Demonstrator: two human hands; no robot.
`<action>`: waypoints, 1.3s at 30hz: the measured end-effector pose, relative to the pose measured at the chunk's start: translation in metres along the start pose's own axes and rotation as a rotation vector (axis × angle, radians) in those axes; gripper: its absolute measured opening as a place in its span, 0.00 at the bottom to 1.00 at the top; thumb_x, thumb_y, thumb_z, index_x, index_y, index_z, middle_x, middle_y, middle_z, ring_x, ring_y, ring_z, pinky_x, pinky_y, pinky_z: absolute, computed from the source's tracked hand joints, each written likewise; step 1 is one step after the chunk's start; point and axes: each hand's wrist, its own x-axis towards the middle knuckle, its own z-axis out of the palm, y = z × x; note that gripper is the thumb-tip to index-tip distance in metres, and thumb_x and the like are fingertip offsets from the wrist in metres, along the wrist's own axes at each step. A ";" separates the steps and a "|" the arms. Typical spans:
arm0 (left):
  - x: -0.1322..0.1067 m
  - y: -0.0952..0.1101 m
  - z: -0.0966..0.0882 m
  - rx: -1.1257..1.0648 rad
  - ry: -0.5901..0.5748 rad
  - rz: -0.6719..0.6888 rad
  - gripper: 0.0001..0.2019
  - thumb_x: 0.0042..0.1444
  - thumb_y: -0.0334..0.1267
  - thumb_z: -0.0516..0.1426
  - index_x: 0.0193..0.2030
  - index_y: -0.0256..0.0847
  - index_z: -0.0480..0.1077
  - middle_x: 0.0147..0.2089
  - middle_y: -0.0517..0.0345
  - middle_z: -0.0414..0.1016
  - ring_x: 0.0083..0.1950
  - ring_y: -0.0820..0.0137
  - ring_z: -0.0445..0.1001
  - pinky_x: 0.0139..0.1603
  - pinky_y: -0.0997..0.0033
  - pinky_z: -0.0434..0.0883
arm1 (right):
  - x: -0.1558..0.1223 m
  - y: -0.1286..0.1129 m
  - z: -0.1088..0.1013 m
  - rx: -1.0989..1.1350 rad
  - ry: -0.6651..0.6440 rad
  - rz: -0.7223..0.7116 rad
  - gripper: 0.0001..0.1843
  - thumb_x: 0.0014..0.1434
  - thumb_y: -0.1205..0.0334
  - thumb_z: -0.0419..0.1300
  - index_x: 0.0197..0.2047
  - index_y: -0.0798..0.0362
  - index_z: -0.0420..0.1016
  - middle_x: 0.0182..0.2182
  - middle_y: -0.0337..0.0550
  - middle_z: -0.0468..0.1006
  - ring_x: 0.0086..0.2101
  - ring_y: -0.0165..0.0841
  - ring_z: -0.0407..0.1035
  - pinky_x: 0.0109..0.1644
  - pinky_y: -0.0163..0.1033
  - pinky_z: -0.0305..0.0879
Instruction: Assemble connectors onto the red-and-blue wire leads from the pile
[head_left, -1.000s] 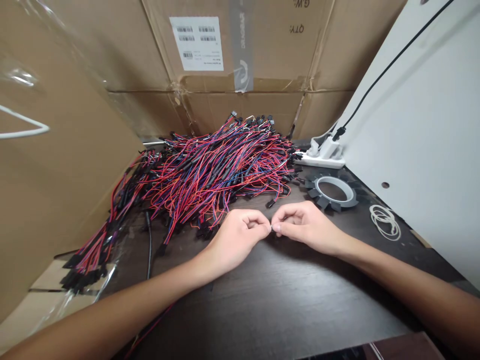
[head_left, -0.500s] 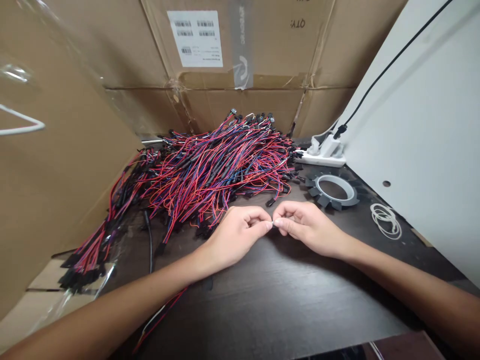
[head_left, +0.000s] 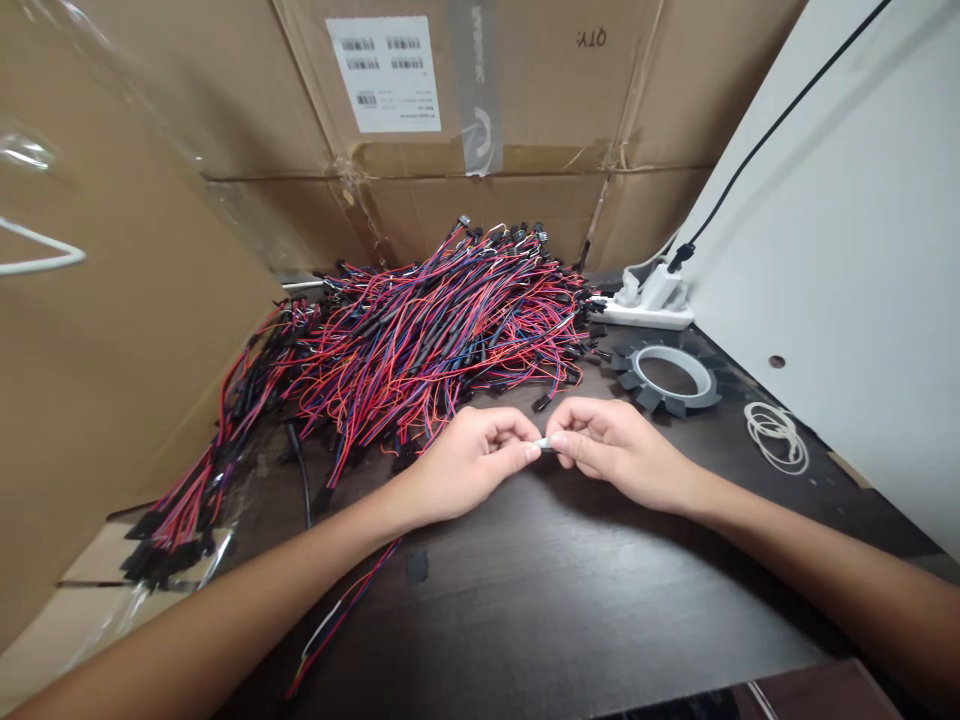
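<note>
My left hand (head_left: 472,462) and my right hand (head_left: 626,452) meet above the dark table. Between their pinched fingertips is a small pale grey-white piece (head_left: 543,443), gripped at one end by each hand. Its exact kind is too small to make out. Behind the hands lies a big pile of wire harnesses (head_left: 442,340), red, blue and orange with black connectors. A wire bundle (head_left: 341,615) sticks out from under my left forearm, with red, blue and white strands; the rest is hidden. Close to it lies a small black square (head_left: 416,567).
To the right stands a roll core (head_left: 706,380) with black strips around its rim. Beyond it are a coiled white cord (head_left: 776,440) and a white power strip (head_left: 641,314). Cardboard (head_left: 540,215) walls the back and left; a white panel (head_left: 840,220) bounds the right.
My fingertips have drawn slightly apart, and more of the pale piece shows between them. The view has shifted a little, with more of the wire bundle and black square visible below my left forearm.
</note>
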 end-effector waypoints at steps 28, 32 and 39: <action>-0.002 0.004 0.004 -0.009 0.091 0.005 0.07 0.51 0.36 0.57 0.32 0.34 0.71 0.19 0.69 0.54 0.21 0.79 0.51 0.22 0.78 0.51 | -0.001 -0.002 0.001 -0.022 0.063 -0.066 0.08 0.60 0.62 0.55 0.31 0.55 0.68 0.23 0.37 0.69 0.21 0.24 0.58 0.25 0.32 0.54; -0.001 0.004 0.004 -0.026 0.101 0.008 0.06 0.51 0.36 0.57 0.32 0.34 0.71 0.19 0.70 0.53 0.21 0.80 0.50 0.22 0.78 0.51 | -0.002 0.000 0.000 -0.102 0.082 -0.120 0.07 0.61 0.64 0.55 0.32 0.55 0.69 0.25 0.38 0.71 0.23 0.25 0.61 0.27 0.32 0.56; -0.001 0.006 0.003 -0.042 0.093 0.014 0.05 0.51 0.35 0.57 0.31 0.35 0.69 0.18 0.71 0.54 0.20 0.81 0.50 0.21 0.78 0.51 | -0.002 0.003 -0.002 -0.322 0.132 -0.400 0.08 0.63 0.64 0.55 0.33 0.55 0.72 0.29 0.43 0.73 0.30 0.31 0.67 0.35 0.36 0.62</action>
